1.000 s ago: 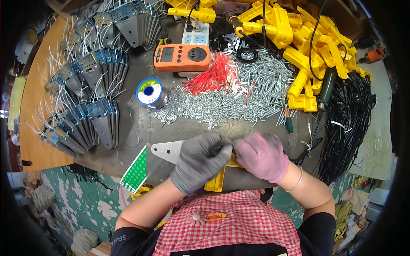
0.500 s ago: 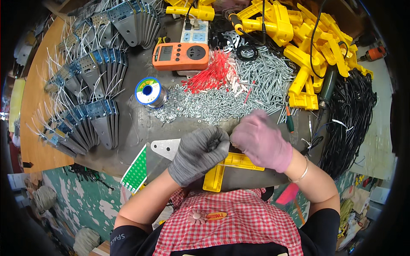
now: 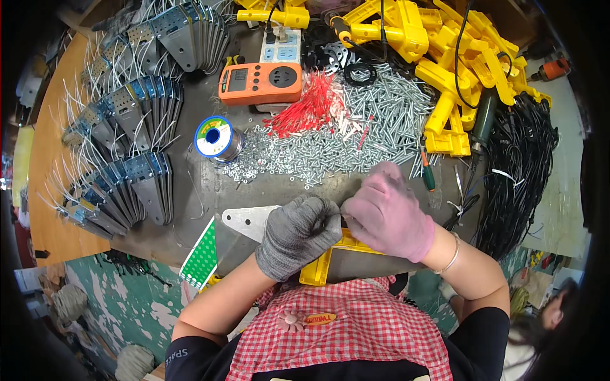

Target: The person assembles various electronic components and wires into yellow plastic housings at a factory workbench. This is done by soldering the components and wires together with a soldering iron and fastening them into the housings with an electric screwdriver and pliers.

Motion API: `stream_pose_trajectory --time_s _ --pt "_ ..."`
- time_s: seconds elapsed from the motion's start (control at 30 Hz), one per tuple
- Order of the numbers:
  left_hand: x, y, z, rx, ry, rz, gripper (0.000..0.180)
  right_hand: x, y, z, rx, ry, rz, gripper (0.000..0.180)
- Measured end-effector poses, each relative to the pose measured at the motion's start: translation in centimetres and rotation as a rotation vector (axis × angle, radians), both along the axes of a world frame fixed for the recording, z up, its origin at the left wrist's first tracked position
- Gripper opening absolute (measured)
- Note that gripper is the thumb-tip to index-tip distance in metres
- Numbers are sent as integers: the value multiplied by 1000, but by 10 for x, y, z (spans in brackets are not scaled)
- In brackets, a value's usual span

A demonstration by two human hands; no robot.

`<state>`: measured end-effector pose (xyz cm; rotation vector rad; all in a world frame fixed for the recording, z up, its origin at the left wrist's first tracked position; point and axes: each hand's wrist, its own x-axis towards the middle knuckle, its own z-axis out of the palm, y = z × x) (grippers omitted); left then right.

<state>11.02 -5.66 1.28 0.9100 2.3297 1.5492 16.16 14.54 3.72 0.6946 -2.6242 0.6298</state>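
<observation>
Grey knit covered your left hand (image 3: 300,236) in the head view, its fingers curled inward, while your right hand (image 3: 389,216), gloved in pink, was bunched just beside it; how tightly either closed, and on what, could not be told. Below your hands, partly covered by them, a yellow plastic part (image 3: 316,270) lay near the front edge of the table (image 3: 270,192). Your left hand overlapped a holed metal plate (image 3: 259,221). Beyond spread loose screws (image 3: 395,117), with a wire spool (image 3: 216,146) left of them and an orange meter (image 3: 260,86) behind the spool.
</observation>
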Motion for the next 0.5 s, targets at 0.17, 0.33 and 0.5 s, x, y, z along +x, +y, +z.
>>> stream_pose_trajectory --time_s 0.17,0.33,0.5 --pt "-4 -8 2 -73 31 -33 14 -4 0 3 -56 -125 1 13" --pt "-19 -36 44 55 -296 -88 24 -19 23 -21 -353 -282 40 9" --pt "-8 -44 38 -324 724 -369 25 -30 26 -22 -409 -554 61 7"
